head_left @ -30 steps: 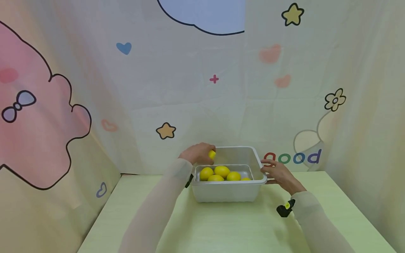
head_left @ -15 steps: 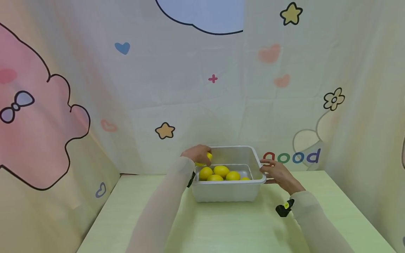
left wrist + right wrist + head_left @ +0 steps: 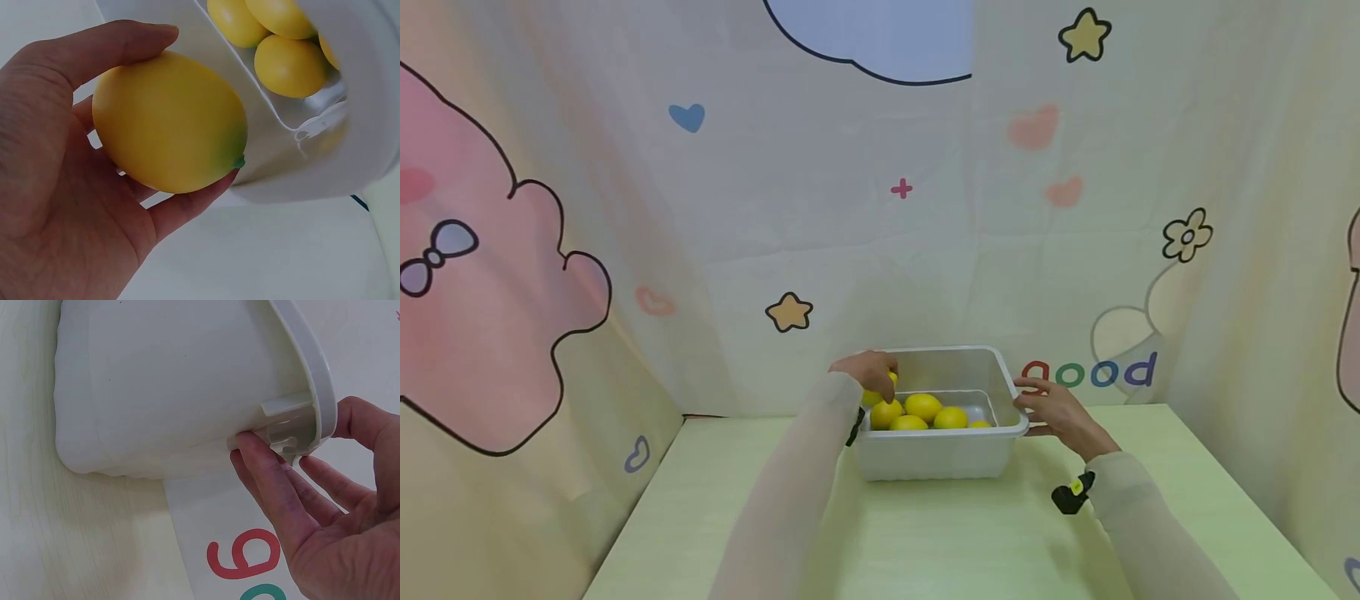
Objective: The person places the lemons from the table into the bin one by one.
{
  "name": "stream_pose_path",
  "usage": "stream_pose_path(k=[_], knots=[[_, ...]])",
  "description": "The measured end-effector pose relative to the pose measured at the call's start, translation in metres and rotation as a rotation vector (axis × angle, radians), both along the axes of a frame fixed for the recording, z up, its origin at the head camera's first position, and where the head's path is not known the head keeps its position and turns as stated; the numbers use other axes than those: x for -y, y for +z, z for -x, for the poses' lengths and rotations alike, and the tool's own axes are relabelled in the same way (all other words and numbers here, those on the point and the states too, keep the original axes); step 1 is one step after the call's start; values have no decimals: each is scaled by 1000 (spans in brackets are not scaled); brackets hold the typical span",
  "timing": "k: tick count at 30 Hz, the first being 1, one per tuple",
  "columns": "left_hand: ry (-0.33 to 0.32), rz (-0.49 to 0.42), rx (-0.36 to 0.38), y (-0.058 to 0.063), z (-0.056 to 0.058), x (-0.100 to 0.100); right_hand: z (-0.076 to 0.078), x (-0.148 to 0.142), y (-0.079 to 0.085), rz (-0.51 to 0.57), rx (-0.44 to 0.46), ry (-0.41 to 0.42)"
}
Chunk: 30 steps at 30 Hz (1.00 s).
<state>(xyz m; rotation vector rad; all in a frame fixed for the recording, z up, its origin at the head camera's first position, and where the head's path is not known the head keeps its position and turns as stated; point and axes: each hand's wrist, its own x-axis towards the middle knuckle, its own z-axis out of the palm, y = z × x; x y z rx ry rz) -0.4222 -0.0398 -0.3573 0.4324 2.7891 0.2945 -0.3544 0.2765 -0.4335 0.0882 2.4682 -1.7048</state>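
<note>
My left hand [image 3: 863,371] holds a lemon [image 3: 169,122] with a green tip, its thumb along one side and its fingers beneath. That lemon is at the left side of a white plastic bin [image 3: 936,454]. Inside the bin lie several more lemons [image 3: 922,407], grouped toward the left and front of a white-edged inner tray [image 3: 979,412]. At the bin's right side, my right hand [image 3: 1060,412] grips the rim [image 3: 322,381]. In the right wrist view its fingertips [image 3: 253,444] touch the outer wall below the rim, and the thumb goes behind the rim.
The bin stands near the back of a pale wood-look table [image 3: 940,533]. A printed curtain [image 3: 850,217] hangs right behind it, and more curtain closes off both sides.
My left hand, with the lemon, has shifted slightly left and lower toward the bin's left side. The right hand stays on the rim. The head view has turned a little.
</note>
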Motion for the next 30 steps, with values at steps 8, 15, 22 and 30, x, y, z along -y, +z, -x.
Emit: stream_pose_path(k=[8, 15, 22, 30], knots=[[33, -22, 26, -3, -6, 0, -1, 0, -1, 0, 1, 1], [3, -2, 12, -6, -3, 1, 0, 0, 0, -10, 3, 0], [6, -40, 18, -7, -3, 1, 0, 0, -1, 5, -3, 3], [-14, -85, -13, -7, -8, 2, 1, 0, -1, 11, -4, 8]])
